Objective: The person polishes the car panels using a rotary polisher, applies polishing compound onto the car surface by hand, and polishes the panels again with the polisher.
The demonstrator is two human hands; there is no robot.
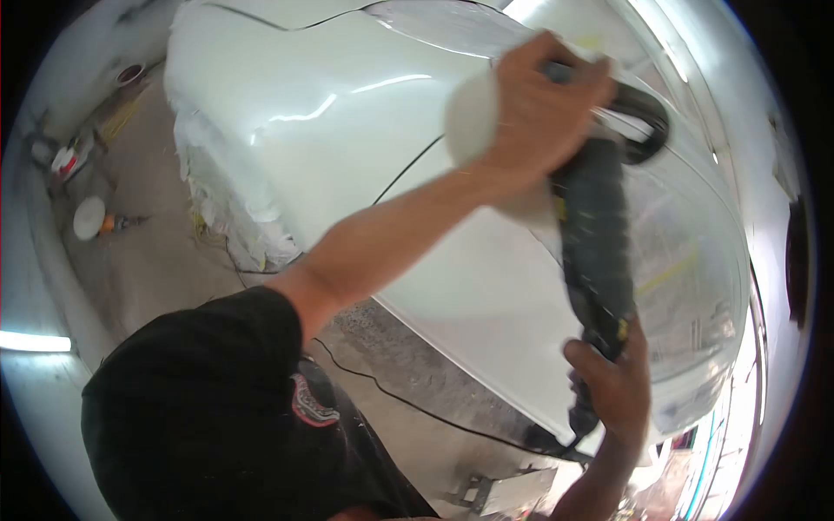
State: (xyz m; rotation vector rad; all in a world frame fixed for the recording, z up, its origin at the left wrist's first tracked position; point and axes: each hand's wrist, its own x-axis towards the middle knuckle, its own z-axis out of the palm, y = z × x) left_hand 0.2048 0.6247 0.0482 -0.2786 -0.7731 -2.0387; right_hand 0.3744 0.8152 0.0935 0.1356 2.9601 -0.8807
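Note:
My left hand (549,108) is closed around the front loop handle (647,130) of a black power polisher (599,226). Around the polisher's rear grip, near the cord end, my right hand (617,382) is wrapped. The tool's round whitish pad (470,120) lies against or just over a glossy white car body panel (365,174); contact is hard to judge. Part of the pad is hidden behind my left hand and forearm. Pad and left hand look smeared by motion.
A black power cord (417,401) runs from the tool's rear toward the floor. Clear film (686,269) covers the car on the right, and crumpled masking (230,204) hangs at its left edge. Another pad-fitted orange tool (106,221) lies on the floor at left.

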